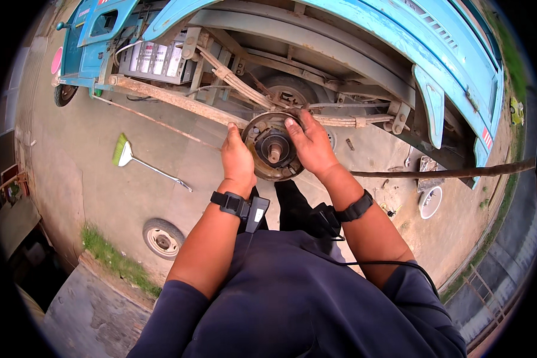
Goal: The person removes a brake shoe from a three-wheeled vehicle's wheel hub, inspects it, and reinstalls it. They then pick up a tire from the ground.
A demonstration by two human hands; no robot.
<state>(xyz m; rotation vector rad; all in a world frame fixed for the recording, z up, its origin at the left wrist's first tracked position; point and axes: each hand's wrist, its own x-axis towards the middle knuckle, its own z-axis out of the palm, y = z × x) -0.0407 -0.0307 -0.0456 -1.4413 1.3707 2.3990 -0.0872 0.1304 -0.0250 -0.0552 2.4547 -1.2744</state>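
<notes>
The left hand (237, 158) and right hand (312, 145) clasp opposite edges of a round, rusty metal plate (273, 172) at the underside of a blue vehicle (394, 31); most fingers are hidden. A blunt shaft (274, 154) juts from its middle. The vehicle's top is cut off.

Both hands (237, 160) face each other, apparently curled, though partly hidden.

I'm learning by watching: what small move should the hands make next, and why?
Perhaps rock the round, rusty metal disc assembly to check its seating: the bare left hand and bare right hand are on opposite edges, and the brown metal shaft stub stands exposed at its centre.
</notes>
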